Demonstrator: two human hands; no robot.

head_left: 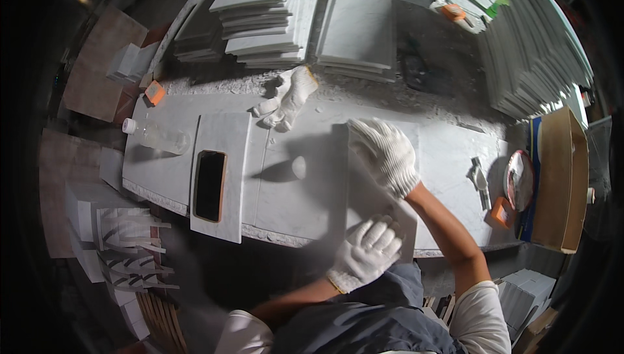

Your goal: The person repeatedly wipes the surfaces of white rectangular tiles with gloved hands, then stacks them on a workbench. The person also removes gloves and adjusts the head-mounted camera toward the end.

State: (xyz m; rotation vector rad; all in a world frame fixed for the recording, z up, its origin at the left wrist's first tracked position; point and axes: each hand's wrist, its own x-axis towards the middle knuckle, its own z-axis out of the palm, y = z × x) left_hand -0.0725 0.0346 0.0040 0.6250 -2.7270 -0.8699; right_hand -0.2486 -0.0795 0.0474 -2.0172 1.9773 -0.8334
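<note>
A white marble tile [363,193] lies lengthwise in front of me on the bench. My right hand [387,152], in a white knitted glove, is closed over its far left corner, fingers bent at the edge. My left hand [367,253], gloved alike, rests at the tile's near left part with its fingers stretched and a little apart; nothing shows in it. To the left stands a small white object [299,167] with a long shadow. Farther left, a phone [210,186] with a dark screen lies on another marble slab [222,136].
Loose gloves [289,97] lie beyond the tile. A clear bottle [156,138] lies at left, near an orange block [155,93]. Tile stacks [260,23] stand at the back, others [533,49] at back right. A metal tool [480,182], round tin [519,180] and cardboard box [558,182] are at right.
</note>
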